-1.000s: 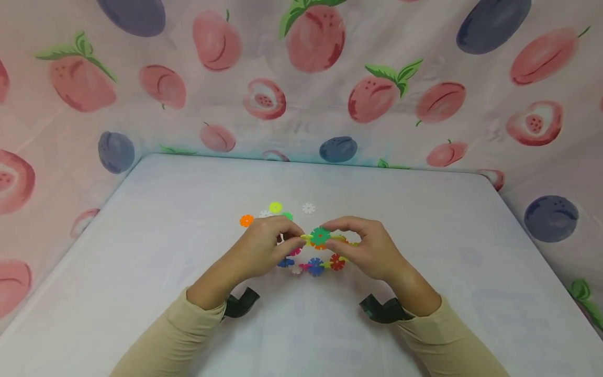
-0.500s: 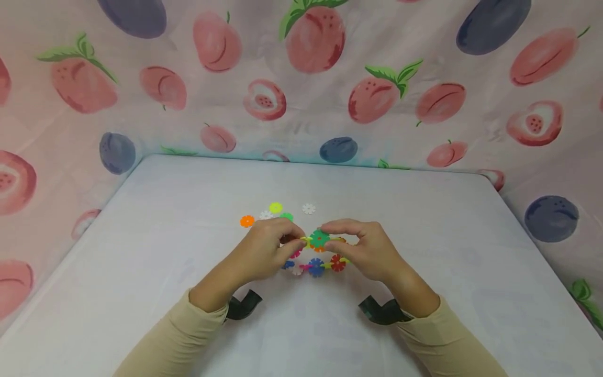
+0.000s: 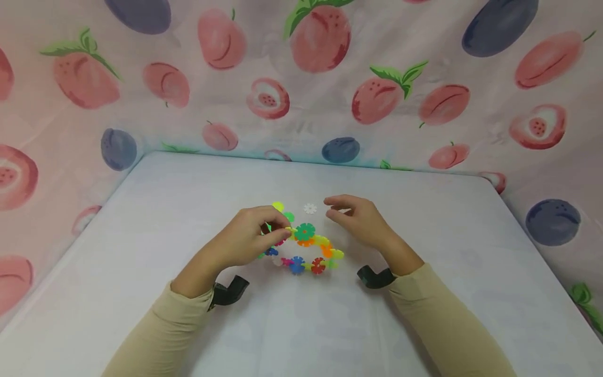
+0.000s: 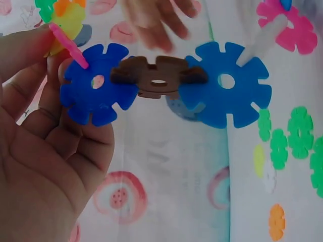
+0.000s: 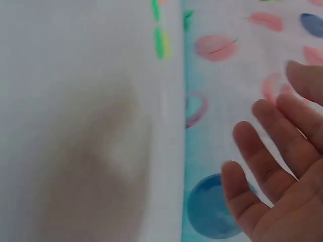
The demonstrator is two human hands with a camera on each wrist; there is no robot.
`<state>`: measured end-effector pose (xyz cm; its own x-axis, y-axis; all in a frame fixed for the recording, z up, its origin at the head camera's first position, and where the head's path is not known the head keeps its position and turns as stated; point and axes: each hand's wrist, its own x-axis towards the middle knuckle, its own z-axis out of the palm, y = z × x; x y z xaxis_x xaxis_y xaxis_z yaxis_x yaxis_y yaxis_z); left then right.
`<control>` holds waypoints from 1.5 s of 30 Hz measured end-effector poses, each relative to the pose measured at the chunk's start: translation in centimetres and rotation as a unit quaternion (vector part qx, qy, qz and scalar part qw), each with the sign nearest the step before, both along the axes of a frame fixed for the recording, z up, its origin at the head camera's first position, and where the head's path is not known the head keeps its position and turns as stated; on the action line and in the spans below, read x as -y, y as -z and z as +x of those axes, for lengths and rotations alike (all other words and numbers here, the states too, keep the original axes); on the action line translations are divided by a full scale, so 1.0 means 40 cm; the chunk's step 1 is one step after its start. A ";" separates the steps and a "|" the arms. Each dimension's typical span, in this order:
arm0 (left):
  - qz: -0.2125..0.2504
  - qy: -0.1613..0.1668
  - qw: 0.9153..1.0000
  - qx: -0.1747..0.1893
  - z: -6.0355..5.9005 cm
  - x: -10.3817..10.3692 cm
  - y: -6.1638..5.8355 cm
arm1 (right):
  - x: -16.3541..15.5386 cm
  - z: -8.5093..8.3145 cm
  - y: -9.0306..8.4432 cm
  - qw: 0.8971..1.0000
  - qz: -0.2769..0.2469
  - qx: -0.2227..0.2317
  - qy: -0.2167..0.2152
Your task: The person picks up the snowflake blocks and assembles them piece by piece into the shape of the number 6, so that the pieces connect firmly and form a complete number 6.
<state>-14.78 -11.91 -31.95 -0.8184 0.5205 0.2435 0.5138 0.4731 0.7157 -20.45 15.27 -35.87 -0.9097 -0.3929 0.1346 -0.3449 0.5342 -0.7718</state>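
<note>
The left hand (image 3: 245,238) pinches one end of the ring of snowflake discs (image 3: 306,251), held just above the table (image 3: 424,235). The right hand (image 3: 358,220), fingers relaxed and holding nothing, hovers near a loose white disc (image 3: 310,208). Probably the step is fetching another piece; next comes a fine pinch.

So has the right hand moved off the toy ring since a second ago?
Yes. The right hand let go and shifted away toward the white piece; the left hand holds the ring.
</note>
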 end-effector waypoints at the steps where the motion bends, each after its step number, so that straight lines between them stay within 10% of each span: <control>1: 0.000 -0.004 1.000 0.002 -0.001 0.003 0.000 | 0.009 -0.019 0.006 1.000 0.029 0.008 -0.003; 14: 0.007 -0.006 1.000 0.015 -0.003 0.010 0.000 | 0.083 -0.086 0.042 0.961 0.235 0.135 -0.055; 23: 0.003 -0.006 1.000 0.020 -0.005 0.011 -0.001 | 0.067 -0.070 0.060 0.975 0.212 0.059 -0.017; 29: 0.011 -0.001 1.000 0.026 -0.004 0.008 0.000 | 0.071 -0.068 0.072 0.964 0.264 0.036 -0.023; 45: 0.015 0.007 0.999 0.042 -0.008 0.015 0.005 | 0.090 -0.070 0.067 0.966 0.234 0.103 -0.022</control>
<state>-15.12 -12.51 -32.14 -0.8292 0.5259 0.1896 0.4578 0.4441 0.7702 -23.25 11.67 -38.54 -0.8794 -0.4051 -0.2502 -0.2394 0.8304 -0.5031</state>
